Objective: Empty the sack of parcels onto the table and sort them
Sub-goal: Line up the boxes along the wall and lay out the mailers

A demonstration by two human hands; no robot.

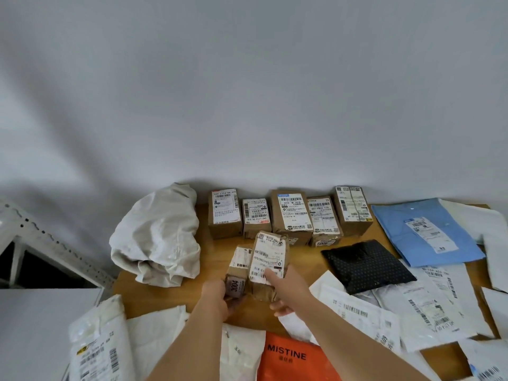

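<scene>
The emptied grey-white sack lies crumpled at the table's back left. My left hand grips a small cardboard box marked with a handwritten number. My right hand holds a larger, crumpled cardboard box with a white label, thumb on top and fingers underneath. Both boxes are side by side over the middle of the wooden table. Several labelled cardboard boxes stand in a row along the wall behind them.
A black dotted pouch, a blue mailer and white mailers cover the right side. An orange bag and more white mailers lie at the front. A metal shelf frame stands at left.
</scene>
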